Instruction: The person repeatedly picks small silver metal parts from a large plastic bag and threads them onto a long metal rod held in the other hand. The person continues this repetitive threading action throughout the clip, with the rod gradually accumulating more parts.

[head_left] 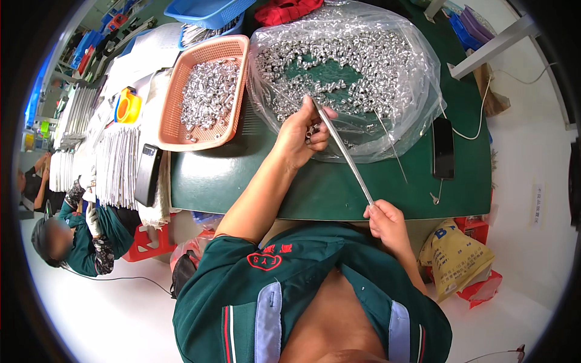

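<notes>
A slim silvery metal tube (347, 154) slants between my hands above the green table. My left hand (298, 134) is closed round its upper end, with the thumb along it. A few small metal sleeves (311, 130) show in the curled fingers of that hand. My right hand (387, 225) pinches the tube's lower end just off the table's near edge. Behind the tube, many small shiny metal sleeves (387, 66) lie spread in a ring on an open clear plastic bag (357, 151). A thin rod (392, 144) rests across the bag's near right side.
Left of the bag stands an orange basket (167, 115) of small metal parts, with blue trays (209, 13) behind it. Bundled tubes (118, 163), a yellow tape dispenser (128, 106) and a black case (148, 175) lie further left. A phone (443, 148) lies right. A co-worker (91, 233) sits left.
</notes>
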A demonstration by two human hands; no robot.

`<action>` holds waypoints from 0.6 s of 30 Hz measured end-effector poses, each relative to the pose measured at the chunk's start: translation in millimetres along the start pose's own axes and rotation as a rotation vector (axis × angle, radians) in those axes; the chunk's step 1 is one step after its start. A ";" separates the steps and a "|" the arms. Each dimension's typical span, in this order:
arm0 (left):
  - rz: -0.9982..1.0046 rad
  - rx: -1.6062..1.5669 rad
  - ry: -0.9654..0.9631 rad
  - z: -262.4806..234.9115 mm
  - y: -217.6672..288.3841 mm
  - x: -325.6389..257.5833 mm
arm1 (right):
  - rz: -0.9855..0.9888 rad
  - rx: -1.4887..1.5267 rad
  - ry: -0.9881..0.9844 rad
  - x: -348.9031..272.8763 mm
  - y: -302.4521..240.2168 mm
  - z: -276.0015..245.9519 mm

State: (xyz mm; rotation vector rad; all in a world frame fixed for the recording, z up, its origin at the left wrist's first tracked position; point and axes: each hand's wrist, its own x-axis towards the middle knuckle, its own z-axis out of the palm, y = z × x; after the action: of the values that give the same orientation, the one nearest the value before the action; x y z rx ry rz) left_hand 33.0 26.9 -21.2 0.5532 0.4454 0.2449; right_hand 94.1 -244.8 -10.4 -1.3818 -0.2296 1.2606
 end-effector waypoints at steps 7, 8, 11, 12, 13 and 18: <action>0.036 -0.085 0.004 -16.0 16.2 6.2 | -0.051 -0.016 0.022 1.9 -8.7 -5.9; 0.034 -0.110 -0.031 -23.8 14.4 9.3 | -0.051 -0.015 0.025 0.9 -8.0 -7.0; 0.057 -0.166 -0.066 -26.2 14.3 10.0 | -0.043 -0.011 0.028 -2.9 -7.4 -10.2; 0.069 -0.176 -0.064 -25.1 15.1 8.8 | -0.034 -0.002 0.020 -4.0 -6.8 -11.1; 0.090 -0.179 -0.046 -24.0 16.1 7.7 | -0.024 0.008 0.013 -5.3 -6.1 -12.1; 0.117 -0.199 -0.084 -31.2 19.0 6.6 | 0.011 -0.049 -0.017 -10.4 -3.7 -16.1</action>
State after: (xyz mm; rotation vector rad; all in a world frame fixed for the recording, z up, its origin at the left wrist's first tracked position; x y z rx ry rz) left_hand 22.1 58.9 -36.6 0.3937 0.3033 0.3721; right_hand 104.1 -261.0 -6.4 -1.4164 -0.2663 1.2835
